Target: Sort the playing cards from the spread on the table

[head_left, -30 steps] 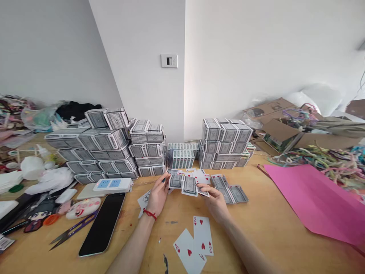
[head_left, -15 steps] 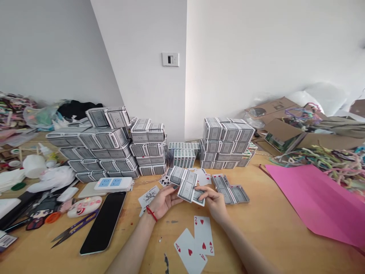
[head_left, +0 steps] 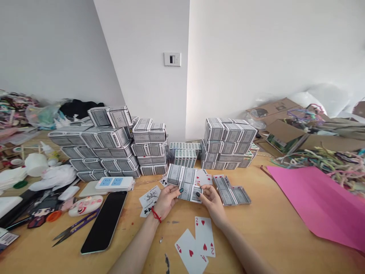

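Head view: left hand (head_left: 167,201) and right hand (head_left: 211,201) both on a gray-and-white panel of joined, patterned-back playing cards (head_left: 186,179). Grip on both is a narrow pinch holding that panel: left at its near-left edge, right at its near-right corner, dark-nailed thumbs on top. Panel is tilted, mid-surface, in front of small upright pale-green-and-white boxes (head_left: 185,158).

Just right of the right hand: gray, roughly L-shaped card-back piece (head_left: 232,193), flat on the wooden surface (head_left: 256,239). Nearer the person: white two of hearts (head_left: 205,234) and white ace of hearts (head_left: 186,251), face up, overlapping. Left hand is beside a black-and-white joker card (head_left: 150,195).

Gray block stacks: left (head_left: 105,137), middle (head_left: 149,150), right (head_left: 229,146). Far left of hands: black glass-front phone (head_left: 105,220), purple-handled metal snips (head_left: 75,227). Right side: bright pink flat sheet (head_left: 316,201).
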Available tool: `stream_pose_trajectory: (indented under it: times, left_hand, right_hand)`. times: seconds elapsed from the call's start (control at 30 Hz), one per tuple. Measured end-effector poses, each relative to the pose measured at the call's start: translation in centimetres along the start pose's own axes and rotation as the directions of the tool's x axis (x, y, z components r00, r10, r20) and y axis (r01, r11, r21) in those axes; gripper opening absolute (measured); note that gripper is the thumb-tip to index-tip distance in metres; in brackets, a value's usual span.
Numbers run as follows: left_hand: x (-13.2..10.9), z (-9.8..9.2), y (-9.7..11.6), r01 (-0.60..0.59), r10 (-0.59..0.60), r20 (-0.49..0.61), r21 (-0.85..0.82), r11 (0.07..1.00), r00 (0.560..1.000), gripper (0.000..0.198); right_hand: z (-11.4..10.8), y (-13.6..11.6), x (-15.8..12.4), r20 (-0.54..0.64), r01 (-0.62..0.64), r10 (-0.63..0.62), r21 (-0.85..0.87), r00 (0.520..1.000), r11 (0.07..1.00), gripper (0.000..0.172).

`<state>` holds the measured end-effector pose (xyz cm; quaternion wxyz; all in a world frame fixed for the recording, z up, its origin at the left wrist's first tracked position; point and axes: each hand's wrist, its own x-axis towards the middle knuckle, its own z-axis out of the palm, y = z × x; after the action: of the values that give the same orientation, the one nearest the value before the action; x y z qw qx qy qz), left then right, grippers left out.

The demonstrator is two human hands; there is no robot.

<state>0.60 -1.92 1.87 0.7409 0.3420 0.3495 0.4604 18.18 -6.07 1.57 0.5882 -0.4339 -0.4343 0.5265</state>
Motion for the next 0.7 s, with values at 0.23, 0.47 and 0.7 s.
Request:
stream_pose_trajectory:
  times: [0.23, 0.47, 0.7]
  left_hand:
    - [-0.4, 0.4, -0.2, -0.106, 0.084, 0.198, 0.102, 0.989, 0.977, 0.034]
    - [-0.5, 0.8, -0.1, -0.117, 0.061, 0.184, 0.313, 0.942, 0.981, 0.034]
    - [-0.1, 0.1, -1.0, -0.077, 0.047, 0.096, 0.332, 0.94, 0.994, 0.028]
  right_hand:
    - [0.2, 1.0, 0.2, 0.09, 0.009, 0.006, -0.167, 0.996, 0.986, 0.025]
    - [0.6, 1.7, -0.3, 0.087, 0.071, -0.04, -0.386, 0.995, 0.92, 0.018]
    - [0.4, 1.4, -0.3, 0.044, 0.107, -0.098, -0.456, 0.994, 0.884, 0.013]
